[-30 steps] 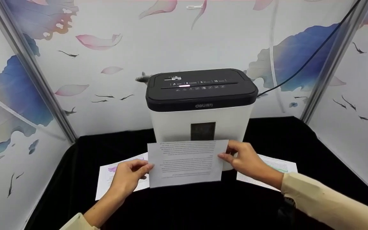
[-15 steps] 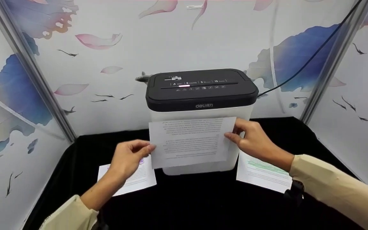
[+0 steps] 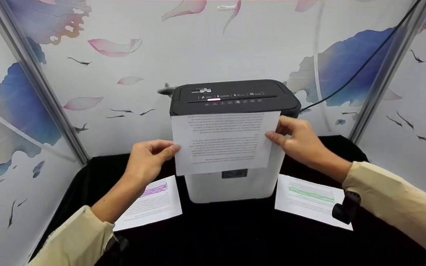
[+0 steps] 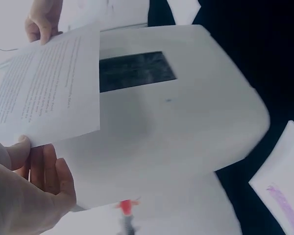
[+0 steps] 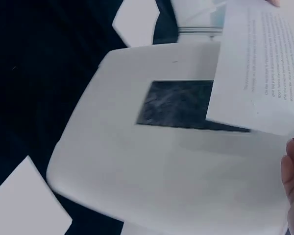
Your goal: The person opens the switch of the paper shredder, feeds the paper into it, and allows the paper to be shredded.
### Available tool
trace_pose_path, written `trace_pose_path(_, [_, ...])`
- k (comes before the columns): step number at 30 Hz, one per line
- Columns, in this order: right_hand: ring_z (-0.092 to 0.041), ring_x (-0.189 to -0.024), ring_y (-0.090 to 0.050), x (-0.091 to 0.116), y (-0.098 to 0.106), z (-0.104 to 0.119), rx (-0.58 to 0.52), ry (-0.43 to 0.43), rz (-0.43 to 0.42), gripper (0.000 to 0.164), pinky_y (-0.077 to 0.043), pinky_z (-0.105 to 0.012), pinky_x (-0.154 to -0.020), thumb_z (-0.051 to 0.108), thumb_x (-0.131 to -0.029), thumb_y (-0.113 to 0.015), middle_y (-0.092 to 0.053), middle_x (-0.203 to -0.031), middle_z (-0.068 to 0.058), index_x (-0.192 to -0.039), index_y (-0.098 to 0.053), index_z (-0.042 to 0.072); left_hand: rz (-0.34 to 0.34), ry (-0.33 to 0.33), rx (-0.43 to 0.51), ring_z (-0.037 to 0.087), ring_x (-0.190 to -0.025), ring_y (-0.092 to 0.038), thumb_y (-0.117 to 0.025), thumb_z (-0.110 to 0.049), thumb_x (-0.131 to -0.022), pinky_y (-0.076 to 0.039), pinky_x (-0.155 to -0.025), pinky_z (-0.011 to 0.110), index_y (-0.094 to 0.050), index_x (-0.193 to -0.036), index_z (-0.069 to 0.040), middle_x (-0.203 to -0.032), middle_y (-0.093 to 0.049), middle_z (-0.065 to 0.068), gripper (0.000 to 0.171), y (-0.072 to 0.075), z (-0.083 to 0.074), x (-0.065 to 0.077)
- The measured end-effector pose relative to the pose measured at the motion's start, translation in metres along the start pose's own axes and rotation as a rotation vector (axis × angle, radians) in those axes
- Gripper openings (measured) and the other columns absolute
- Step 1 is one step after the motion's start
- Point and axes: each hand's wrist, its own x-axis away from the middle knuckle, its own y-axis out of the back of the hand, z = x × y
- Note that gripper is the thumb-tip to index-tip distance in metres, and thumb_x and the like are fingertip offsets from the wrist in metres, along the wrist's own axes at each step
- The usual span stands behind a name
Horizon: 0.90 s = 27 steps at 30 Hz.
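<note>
A printed sheet of paper is held up in front of a white paper shredder with a black top. My left hand pinches the sheet's left edge between thumb and fingers. On the opposite edge, my right hand pinches it the same way. The sheet's top edge overlaps the front of the shredder's lid in the head view, below the feed slot. In the left wrist view the sheet hangs over the shredder's front, its text upside down to me in the head view.
Two printed sheets lie on the black cloth: one with purple marking at left, one with green marking at right. A black cable runs from behind the shredder up to the right. Patterned panels stand close around.
Both hands have lifted the sheet upward along the shredder's front, from near its base to the lid. The sheets on the cloth have come more into sight.
</note>
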Motion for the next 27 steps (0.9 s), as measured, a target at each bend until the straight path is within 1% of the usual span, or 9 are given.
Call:
trace_pose_path(3, [-0.013,-0.066,-0.054,-0.005,0.009,0.007,-0.066,-0.037,-0.011,0.011,-0.045,-0.023,-0.056,0.016,-0.085,-0.064,-0.063,-0.079,-0.006,-0.088,-0.063,0.006,0.012,-0.007,0.020,0.014,-0.093,-0.059,-0.068,-0.027,-0.082,-0.047,-0.085,0.028,-0.070,-0.099,-0.008,-0.098,-0.069,0.004,0.026,0.004,-0.013,-0.003])
trace_pose_path(7, [-0.010,-0.065,-0.053,-0.016,0.021,0.016,-0.117,-0.025,-0.047,0.013,-0.044,-0.021,-0.055,0.014,-0.086,-0.063,-0.062,-0.079,-0.004,-0.088,-0.063,0.002,0.013,-0.048,0.045,0.015,-0.092,-0.059,-0.068,-0.028,-0.082,-0.047,-0.087,0.028,-0.069,-0.101,-0.007,-0.097,-0.068,0.004,0.028,0.010,-0.031,-0.008])
trace_pose_path(10, [-0.011,-0.068,-0.058,-0.025,0.031,0.023,-0.149,-0.016,-0.075,0.012,-0.046,-0.019,-0.057,0.012,-0.086,-0.063,-0.065,-0.082,0.000,-0.089,-0.063,0.000,-0.001,-0.095,0.039,0.014,-0.088,-0.059,-0.068,-0.031,-0.081,-0.048,-0.084,0.027,-0.069,-0.101,-0.008,-0.094,-0.067,0.002,0.030,0.014,-0.041,-0.013])
trace_pose_path(12, [-0.012,-0.070,-0.059,-0.032,0.038,0.027,-0.164,-0.019,-0.092,0.008,-0.046,-0.019,-0.058,0.010,-0.086,-0.063,-0.066,-0.083,0.002,-0.087,-0.063,0.002,-0.011,-0.123,0.025,0.013,-0.084,-0.059,-0.068,-0.034,-0.080,-0.048,-0.080,0.026,-0.070,-0.100,-0.010,-0.094,-0.068,0.001,0.032,0.015,-0.048,-0.017])
trace_pose_path(15, [-0.012,-0.067,-0.058,-0.043,0.048,0.032,-0.143,-0.024,-0.131,0.006,-0.042,-0.018,-0.054,0.011,-0.085,-0.064,-0.066,-0.082,0.003,-0.083,-0.063,0.006,-0.028,-0.158,0.012,0.011,-0.076,-0.059,-0.067,-0.036,-0.080,-0.049,-0.072,0.023,-0.070,-0.100,-0.011,-0.094,-0.068,0.001,0.032,0.015,-0.058,-0.024])
trace_pose_path(17, [-0.010,-0.065,-0.056,-0.049,0.054,0.035,-0.129,-0.025,-0.157,0.005,-0.041,-0.018,-0.053,0.011,-0.084,-0.065,-0.066,-0.081,0.004,-0.080,-0.062,0.009,-0.030,-0.179,0.037,0.011,-0.074,-0.060,-0.068,-0.033,-0.080,-0.051,-0.070,0.023,-0.070,-0.100,-0.010,-0.095,-0.068,0.001,0.031,0.015,-0.064,-0.029])
trace_pose_path(21, [-0.006,-0.059,-0.053,-0.063,0.063,0.038,-0.094,-0.021,-0.202,0.008,-0.039,-0.017,-0.050,0.014,-0.083,-0.067,-0.064,-0.072,0.007,-0.078,-0.063,0.009,-0.044,-0.195,0.119,0.013,-0.074,-0.062,-0.069,-0.028,-0.079,-0.053,-0.076,0.025,-0.070,-0.100,-0.006,-0.088,-0.067,0.000,0.031,0.013,-0.076,-0.039])
trace_pose_path(24, [-0.004,-0.056,-0.051,-0.072,0.069,0.040,-0.083,-0.016,-0.213,0.010,-0.037,-0.017,-0.049,0.015,-0.083,-0.068,-0.063,-0.067,0.009,-0.077,-0.063,0.009,-0.066,-0.204,0.188,0.013,-0.071,-0.063,-0.070,-0.023,-0.079,-0.053,-0.078,0.025,-0.070,-0.098,-0.003,-0.084,-0.067,-0.001,0.028,0.013,-0.082,-0.049])
trace_pose_path(27, [-0.003,-0.057,-0.052,-0.080,0.072,0.041,-0.064,-0.016,-0.204,0.009,-0.036,-0.017,-0.050,0.017,-0.083,-0.067,-0.063,-0.069,0.009,-0.078,-0.064,0.011,-0.091,-0.216,0.246,0.012,-0.070,-0.062,-0.070,-0.017,-0.079,-0.054,-0.073,0.024,-0.070,-0.097,-0.002,-0.084,-0.068,0.000,0.024,0.012,-0.084,-0.058])
